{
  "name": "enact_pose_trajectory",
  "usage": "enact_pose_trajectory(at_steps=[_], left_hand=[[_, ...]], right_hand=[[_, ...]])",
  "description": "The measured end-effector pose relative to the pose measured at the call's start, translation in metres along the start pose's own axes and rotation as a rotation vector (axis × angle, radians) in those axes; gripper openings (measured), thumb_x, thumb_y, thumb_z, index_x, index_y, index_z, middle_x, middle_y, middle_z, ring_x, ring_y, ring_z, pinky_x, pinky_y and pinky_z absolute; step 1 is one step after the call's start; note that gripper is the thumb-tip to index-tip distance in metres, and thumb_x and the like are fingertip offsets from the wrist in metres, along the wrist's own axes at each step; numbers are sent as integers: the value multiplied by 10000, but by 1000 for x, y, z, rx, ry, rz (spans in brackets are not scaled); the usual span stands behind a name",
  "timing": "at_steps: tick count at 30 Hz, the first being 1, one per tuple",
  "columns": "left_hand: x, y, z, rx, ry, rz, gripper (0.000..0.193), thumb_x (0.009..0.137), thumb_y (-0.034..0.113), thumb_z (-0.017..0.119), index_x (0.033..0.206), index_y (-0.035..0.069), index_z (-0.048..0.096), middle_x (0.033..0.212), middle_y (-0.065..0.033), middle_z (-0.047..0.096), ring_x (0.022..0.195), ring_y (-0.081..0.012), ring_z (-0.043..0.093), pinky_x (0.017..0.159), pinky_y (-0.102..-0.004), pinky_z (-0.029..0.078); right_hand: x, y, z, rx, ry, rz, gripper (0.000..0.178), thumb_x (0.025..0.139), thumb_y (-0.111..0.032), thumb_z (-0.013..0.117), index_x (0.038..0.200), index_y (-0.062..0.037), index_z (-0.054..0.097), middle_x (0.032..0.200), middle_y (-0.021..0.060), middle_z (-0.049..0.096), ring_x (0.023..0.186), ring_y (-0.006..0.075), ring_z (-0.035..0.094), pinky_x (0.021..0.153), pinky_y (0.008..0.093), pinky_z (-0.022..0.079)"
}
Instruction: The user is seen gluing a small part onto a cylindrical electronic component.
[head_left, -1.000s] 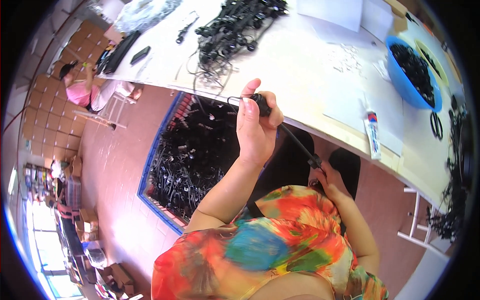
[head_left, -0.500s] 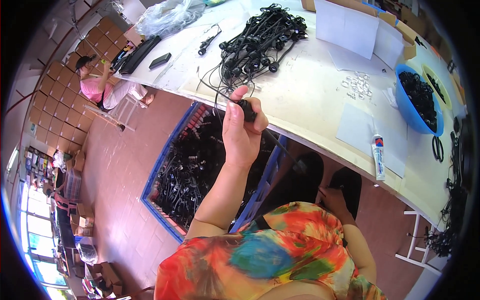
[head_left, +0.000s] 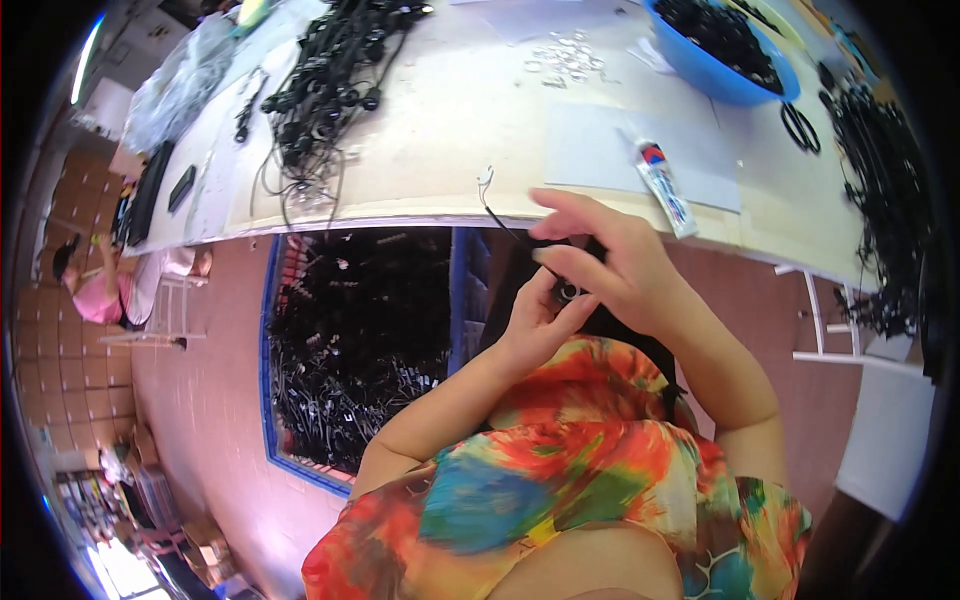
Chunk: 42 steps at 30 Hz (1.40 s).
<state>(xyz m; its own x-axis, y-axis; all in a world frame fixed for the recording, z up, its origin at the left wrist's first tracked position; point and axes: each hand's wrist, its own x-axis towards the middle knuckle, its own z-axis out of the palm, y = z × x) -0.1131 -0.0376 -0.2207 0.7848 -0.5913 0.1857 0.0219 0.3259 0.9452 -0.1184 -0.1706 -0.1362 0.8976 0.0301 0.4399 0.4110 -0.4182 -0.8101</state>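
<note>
My left hand (head_left: 535, 325) is closed around a small black round cable part (head_left: 568, 291), held low in front of my body at the table's near edge. From it a thin black cable (head_left: 505, 226) runs up and left, its bare pale wire ends lying over the table edge. Just above, my right hand (head_left: 610, 262) has its thumb and a fingertip against the cable, while the forefinger stretches out free. My right fingers partly cover the cable and the black part.
A heap of black cables (head_left: 335, 80) lies on the white table (head_left: 440, 130). Small clear pieces (head_left: 568, 60), a glue tube (head_left: 664, 190), scissors (head_left: 800, 128) and a blue bowl (head_left: 735, 92) are farther right. A blue-rimmed crate (head_left: 267, 350) stands below; a person (head_left: 98, 295) sits at left.
My left hand has come down from the cable heap with the black part. My right hand has risen from my lap to meet it. The view has shifted right.
</note>
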Motion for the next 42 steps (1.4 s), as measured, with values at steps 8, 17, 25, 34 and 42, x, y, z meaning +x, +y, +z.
enact_pose_trajectory(at_steps=[8, 17, 25, 34, 42], left_hand=[[4, -34, -1, 173, -165, -138, 286, 815, 57, 575, 1077, 3, 476, 990, -52, 556, 887, -128, 553, 755, -239, 455], [3, 44, -51, 311, 188, -363, 269, 892, 261, 475, 829, 23, 583, 686, 11, 529, 575, -34, 427, 526, -168, 340], [5, 47, -44, 539, -19, -502, 143, 813, 143, 586, 783, 3, 593, 688, 20, 548, 642, -35, 481, 572, -174, 379], [0, 47, -28, 218, 33, -546, 159, 784, 117, 617, 867, -14, 650, 730, -26, 634, 636, -45, 542, 560, -172, 419], [4, 47, -29, 279, -32, -576, 127, 767, 82, 630, 847, -17, 637, 754, -38, 632, 685, -61, 563, 582, -165, 420]], right_hand=[[-23, 26, 9, 126, -89, 146, 141, 769, -52, 608, 897, 3, 624, 799, 94, 632, 716, 110, 597, 653, 237, 484], [-45, 38, -9, -435, -187, -216, 65, 683, -45, 591, 704, -52, 530, 631, 63, 482, 607, 217, 527, 527, 312, 446], [-49, 40, -10, -574, -307, -259, 123, 679, -15, 639, 792, -19, 591, 670, 66, 533, 601, 207, 546, 529, 298, 462], [-50, 32, -15, -192, -260, 74, 75, 739, -87, 608, 774, -25, 584, 673, 102, 559, 595, 254, 564, 531, 309, 459], [-46, 26, -21, 23, -310, 339, 90, 761, -84, 586, 781, 3, 597, 613, 102, 555, 545, 160, 538, 506, 264, 425]])
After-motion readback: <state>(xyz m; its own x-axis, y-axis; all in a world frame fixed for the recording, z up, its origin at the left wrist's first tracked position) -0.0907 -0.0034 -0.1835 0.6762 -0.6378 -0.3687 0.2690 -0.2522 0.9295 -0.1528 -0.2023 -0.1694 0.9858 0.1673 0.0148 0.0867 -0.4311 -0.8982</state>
